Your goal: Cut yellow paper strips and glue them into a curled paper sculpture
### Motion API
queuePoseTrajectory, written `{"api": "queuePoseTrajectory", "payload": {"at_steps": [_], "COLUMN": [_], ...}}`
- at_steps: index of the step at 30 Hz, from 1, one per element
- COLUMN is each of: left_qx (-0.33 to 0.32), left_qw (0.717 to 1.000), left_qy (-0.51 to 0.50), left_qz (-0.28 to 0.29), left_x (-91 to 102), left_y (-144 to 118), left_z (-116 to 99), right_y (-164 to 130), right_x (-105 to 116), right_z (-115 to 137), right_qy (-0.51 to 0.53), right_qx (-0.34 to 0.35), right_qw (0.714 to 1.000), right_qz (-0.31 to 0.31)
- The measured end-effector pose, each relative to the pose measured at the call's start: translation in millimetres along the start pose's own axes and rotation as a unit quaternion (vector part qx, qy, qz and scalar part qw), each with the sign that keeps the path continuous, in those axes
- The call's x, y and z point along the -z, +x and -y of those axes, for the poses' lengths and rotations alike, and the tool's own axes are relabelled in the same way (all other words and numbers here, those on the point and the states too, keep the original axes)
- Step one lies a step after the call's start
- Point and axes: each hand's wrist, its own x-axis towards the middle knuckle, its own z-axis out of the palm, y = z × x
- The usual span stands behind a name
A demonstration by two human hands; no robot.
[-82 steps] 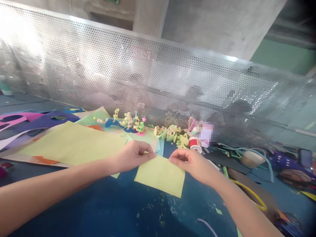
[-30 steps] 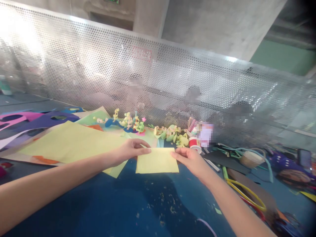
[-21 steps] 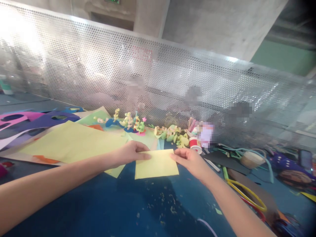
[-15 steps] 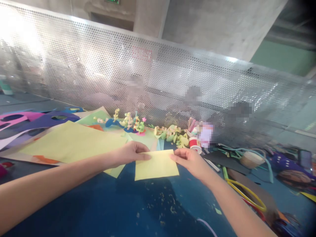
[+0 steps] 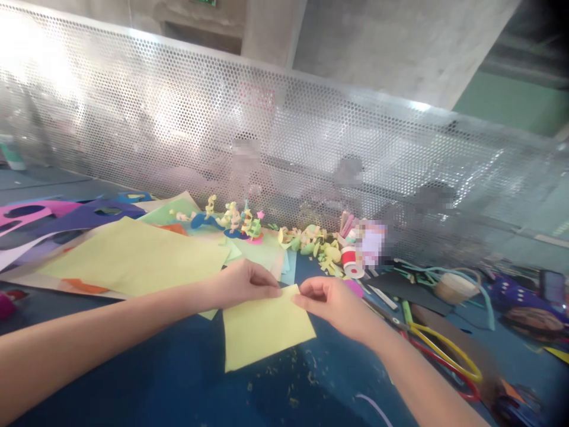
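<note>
Across the upper half of the frame runs a perforated metal screen [image 5: 311, 136], with blurred shapes behind it. Below it spreads the blue table [image 5: 169, 379], littered with small paper scraps. At middle left lies a big yellow-green sheet [image 5: 133, 258] over purple and pink cut-outs [image 5: 66, 213]; along the foot of the screen stand small curled paper figures [image 5: 240, 222] and a red-and-white tape roll [image 5: 353, 261]. At lower right lie what seem to be yellow-handled scissors [image 5: 448, 350] — the blur there leaves that unsure.

Near the centre, the small yellow paper [image 5: 262, 326] hangs from its top edge just above the table. The left hand [image 5: 242, 284] and the right hand [image 5: 331, 299] each pinch that edge between thumb and fingers, both closed on the paper.

Half a second ago the hands held the paper by its two upper corners, apart, with the sheet square to the view. Now the pinches have come together almost to touching at one point on the top edge, and the sheet has dropped lower and turned — a sign, I judge, that the work has moved from holding the paper out to starting a tear or fold at that spot.
</note>
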Motion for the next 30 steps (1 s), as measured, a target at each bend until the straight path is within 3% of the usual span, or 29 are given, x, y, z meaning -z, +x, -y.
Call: {"api": "queuePoseTrajectory", "payload": {"at_steps": [9,19,30], "left_qx": [-0.012,-0.011,-0.038], "left_qw": [1.000,0.994,0.991], "left_qy": [0.005,-0.096,-0.114], "left_qz": [0.013,0.040,0.051], "left_x": [-1.0,-7.8,-7.9], "left_y": [-5,-7,-8], "left_z": [-9,-11,-14], "right_y": [-5,-7,-7], "right_x": [-3,-12,-15], "right_z": [10,14,12], "right_qy": [-0.041,-0.075,-0.072], "right_qx": [-0.003,0.006,0.004], "right_qw": [0.999,0.997,0.997], "right_qz": [0.017,0.026,0.039]}}
